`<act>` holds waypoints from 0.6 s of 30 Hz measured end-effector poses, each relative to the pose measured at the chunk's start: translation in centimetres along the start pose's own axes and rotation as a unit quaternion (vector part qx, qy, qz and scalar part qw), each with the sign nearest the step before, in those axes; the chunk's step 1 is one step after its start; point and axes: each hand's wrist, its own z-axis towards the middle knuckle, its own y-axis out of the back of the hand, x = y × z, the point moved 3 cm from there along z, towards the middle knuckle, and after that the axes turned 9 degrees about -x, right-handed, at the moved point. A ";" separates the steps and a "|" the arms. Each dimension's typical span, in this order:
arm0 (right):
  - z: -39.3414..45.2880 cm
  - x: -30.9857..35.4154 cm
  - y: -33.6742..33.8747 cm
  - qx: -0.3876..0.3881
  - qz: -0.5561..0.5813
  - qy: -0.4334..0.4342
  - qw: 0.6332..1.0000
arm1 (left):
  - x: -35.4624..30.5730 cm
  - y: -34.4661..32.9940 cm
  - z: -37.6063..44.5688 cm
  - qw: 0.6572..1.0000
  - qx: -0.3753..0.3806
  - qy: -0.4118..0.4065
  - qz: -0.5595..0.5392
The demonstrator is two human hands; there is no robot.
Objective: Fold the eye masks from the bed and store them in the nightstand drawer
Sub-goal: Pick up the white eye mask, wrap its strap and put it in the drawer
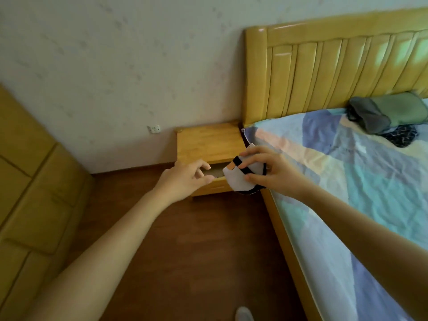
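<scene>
My right hand (269,171) grips a folded eye mask (236,178), white with black trim and a small tan patch, just above the right end of the nightstand drawer (214,186). The drawer stands partly pulled out of the wooden nightstand (208,142). My left hand (187,176) curls its fingers over the drawer's front edge at the left. Dark patterned fabric (401,135) lies on the bed (347,181) near the headboard; I cannot tell whether it is another eye mask.
A green and grey pillow (391,112) rests against the yellow headboard (324,70). A yellow cabinet (30,181) stands at the left. Brown wooden floor (196,251) lies between cabinet and bed. A wall socket (154,129) sits left of the nightstand.
</scene>
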 end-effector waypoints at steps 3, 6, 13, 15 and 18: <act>5.5 -4.6 -2.8 0.046 0.020 -0.030 0.998 | 2.7 -2.9 5.4 0.995 0.043 0.048 -0.078; 10.2 -9.5 -7.1 0.105 0.037 -0.055 0.992 | 6.4 -7.3 10.3 0.965 0.086 0.101 -0.225; 21.8 -23.9 -15.0 0.140 0.067 -0.168 0.973 | 16.2 -17.4 25.6 0.871 0.134 0.249 -0.401; 24.7 -28.8 -17.0 0.110 0.098 -0.228 0.962 | 19.7 -21.4 29.7 0.843 0.128 0.317 -0.415; 27.5 -36.0 -19.8 0.075 0.110 -0.320 0.938 | 24.9 -27.1 34.7 0.799 0.106 0.434 -0.402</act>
